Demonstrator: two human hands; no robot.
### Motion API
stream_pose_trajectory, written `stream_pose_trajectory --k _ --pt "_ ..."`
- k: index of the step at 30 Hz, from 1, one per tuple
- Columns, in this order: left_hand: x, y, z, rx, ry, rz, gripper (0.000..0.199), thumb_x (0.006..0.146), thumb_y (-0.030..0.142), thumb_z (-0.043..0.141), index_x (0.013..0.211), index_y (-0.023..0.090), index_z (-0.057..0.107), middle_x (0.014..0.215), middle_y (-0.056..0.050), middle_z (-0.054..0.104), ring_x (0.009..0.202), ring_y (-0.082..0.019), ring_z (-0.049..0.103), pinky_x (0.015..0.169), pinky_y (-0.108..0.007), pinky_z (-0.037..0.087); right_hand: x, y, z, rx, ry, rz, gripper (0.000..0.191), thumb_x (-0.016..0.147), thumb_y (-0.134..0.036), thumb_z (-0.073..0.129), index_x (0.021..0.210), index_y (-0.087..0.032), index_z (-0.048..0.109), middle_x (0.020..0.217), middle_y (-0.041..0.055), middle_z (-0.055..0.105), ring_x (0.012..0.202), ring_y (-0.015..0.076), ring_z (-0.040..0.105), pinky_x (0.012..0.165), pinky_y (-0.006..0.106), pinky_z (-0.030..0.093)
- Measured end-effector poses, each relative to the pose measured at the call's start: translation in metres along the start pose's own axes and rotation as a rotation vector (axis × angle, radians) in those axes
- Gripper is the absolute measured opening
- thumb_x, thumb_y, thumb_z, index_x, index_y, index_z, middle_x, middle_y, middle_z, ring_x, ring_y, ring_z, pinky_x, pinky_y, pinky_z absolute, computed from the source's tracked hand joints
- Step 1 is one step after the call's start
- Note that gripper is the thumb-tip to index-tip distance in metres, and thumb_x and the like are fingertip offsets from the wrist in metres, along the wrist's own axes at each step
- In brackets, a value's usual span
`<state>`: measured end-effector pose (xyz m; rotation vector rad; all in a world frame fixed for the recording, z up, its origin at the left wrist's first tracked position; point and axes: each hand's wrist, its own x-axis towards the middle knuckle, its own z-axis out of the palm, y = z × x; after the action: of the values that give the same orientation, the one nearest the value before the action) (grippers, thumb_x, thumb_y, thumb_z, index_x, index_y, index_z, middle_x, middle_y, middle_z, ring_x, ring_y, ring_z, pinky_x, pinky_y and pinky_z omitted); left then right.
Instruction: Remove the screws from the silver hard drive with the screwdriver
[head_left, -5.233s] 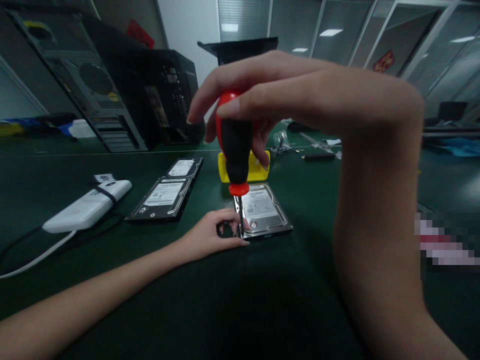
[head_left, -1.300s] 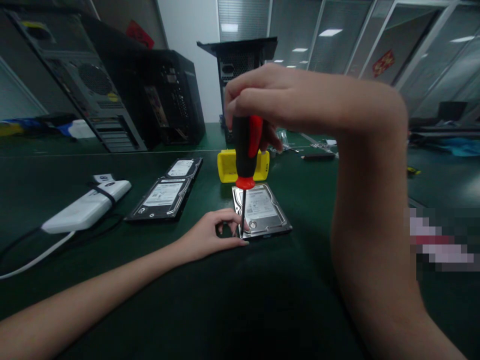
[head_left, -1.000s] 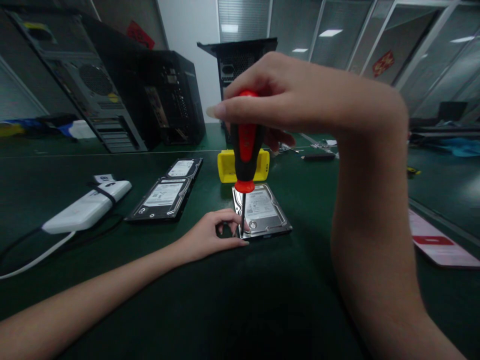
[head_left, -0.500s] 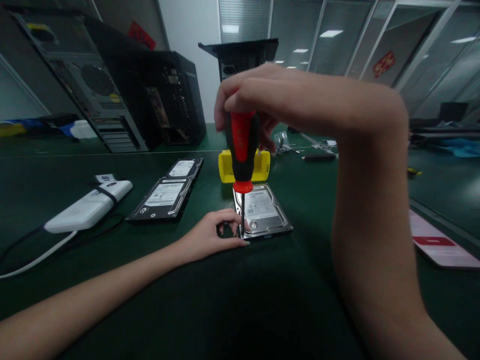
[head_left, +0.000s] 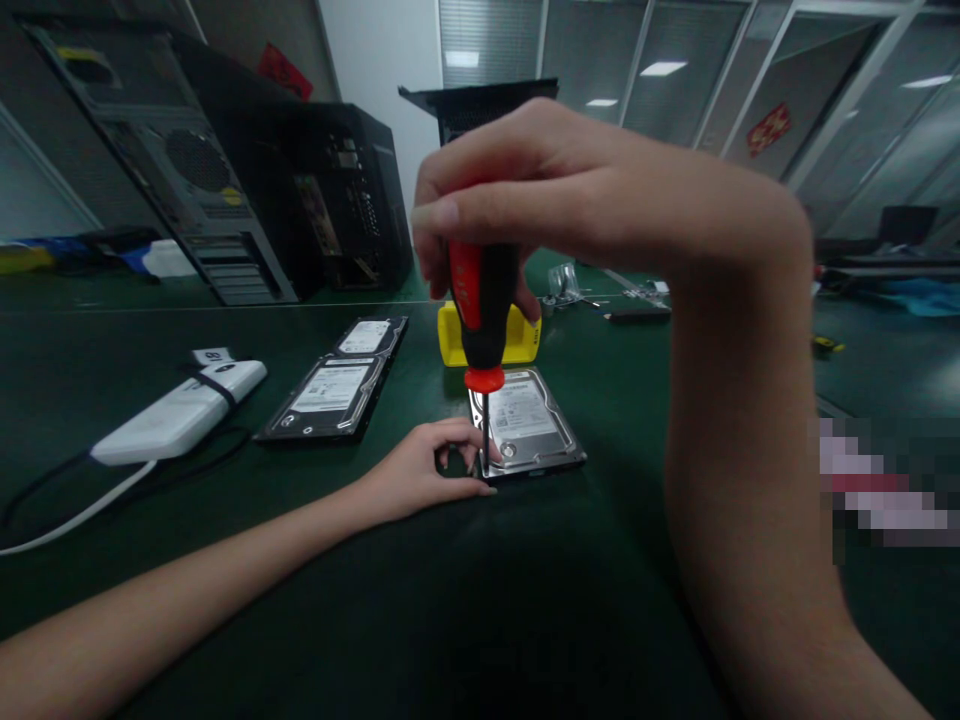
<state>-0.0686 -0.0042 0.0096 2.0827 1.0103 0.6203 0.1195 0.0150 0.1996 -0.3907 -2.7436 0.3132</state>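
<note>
My right hand (head_left: 517, 190) grips the top of a red and black screwdriver (head_left: 484, 310) from above. The screwdriver stands nearly upright, its tip on the near left corner of a hard drive (head_left: 529, 415). That drive lies flat, label side up, on the green table (head_left: 600, 560). With thumb and fingers curled around the same corner, my left hand (head_left: 427, 460) holds the drive by its left edge. Whether a screw sits under the tip is too small to make out. A yellow holder (head_left: 453, 335) stands just behind the drive, partly hidden by the screwdriver.
Two more hard drives (head_left: 330, 390) lie end to end on the left. Beside them is a white power strip (head_left: 180, 412) with cables. Computer cases (head_left: 360, 190) stand at the back left. Behind my right wrist lie a clear bag (head_left: 564, 285) and a black pen-like tool (head_left: 637, 315).
My right hand has turned around the screwdriver's top, and the handle has rotated, its red panel now facing further left. My left hand and the drive have stayed put.
</note>
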Motion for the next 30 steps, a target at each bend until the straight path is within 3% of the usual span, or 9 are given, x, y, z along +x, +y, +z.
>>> stream_pose_trajectory --k 8,12,15,21,30 --pt "0.0003 0.003 -0.0006 -0.015 -0.004 -0.005 0.026 0.075 0.032 0.077 0.094 0.015 0.07 0.089 -0.002 0.064 0.078 -0.016 0.054 0.067 -0.027 0.039 0.0021 -0.0034 0.0013 -0.002 0.055 0.021 0.026 0.099 -0.023 0.048 0.103 -0.005 0.067 0.083 -0.0054 0.062 0.068 0.0005 0.056 0.055 0.01 0.045" --pt "-0.0003 0.0033 -0.001 -0.012 -0.006 -0.006 0.027 0.075 0.032 0.077 0.096 0.016 0.07 0.089 -0.002 0.064 0.079 -0.016 0.055 0.068 -0.027 0.039 0.0001 -0.0028 0.0009 -0.008 0.058 0.024 0.027 0.099 -0.022 0.047 0.105 -0.005 0.067 0.088 -0.0049 0.065 0.07 -0.0007 0.058 0.056 0.009 0.045" --pt "-0.0005 0.0031 -0.001 -0.005 -0.008 -0.012 0.027 0.076 0.032 0.077 0.097 0.017 0.07 0.09 -0.002 0.064 0.08 -0.016 0.055 0.068 -0.027 0.039 -0.0016 -0.0032 0.0008 0.008 0.072 0.03 0.028 0.1 -0.022 0.046 0.103 -0.003 0.067 0.09 -0.0028 0.067 0.066 -0.0013 0.06 0.049 0.008 0.043" --pt "0.0004 0.0015 0.0 0.004 0.004 -0.003 0.027 0.075 0.032 0.077 0.096 0.017 0.07 0.088 -0.002 0.064 0.077 -0.016 0.054 0.068 -0.026 0.039 -0.001 -0.0044 0.0007 -0.041 0.1 0.035 0.027 0.098 -0.025 0.05 0.098 -0.007 0.07 0.076 -0.0083 0.06 0.057 -0.0043 0.046 0.048 0.005 0.037" --pt "-0.0003 0.0023 -0.001 -0.003 -0.007 -0.013 0.028 0.076 0.033 0.077 0.097 0.017 0.07 0.09 -0.002 0.064 0.078 -0.016 0.054 0.068 -0.026 0.039 -0.0017 -0.0021 -0.0002 -0.013 0.075 0.038 0.03 0.097 -0.027 0.051 0.1 -0.005 0.07 0.069 -0.0094 0.056 0.052 -0.0047 0.04 0.044 0.005 0.029"
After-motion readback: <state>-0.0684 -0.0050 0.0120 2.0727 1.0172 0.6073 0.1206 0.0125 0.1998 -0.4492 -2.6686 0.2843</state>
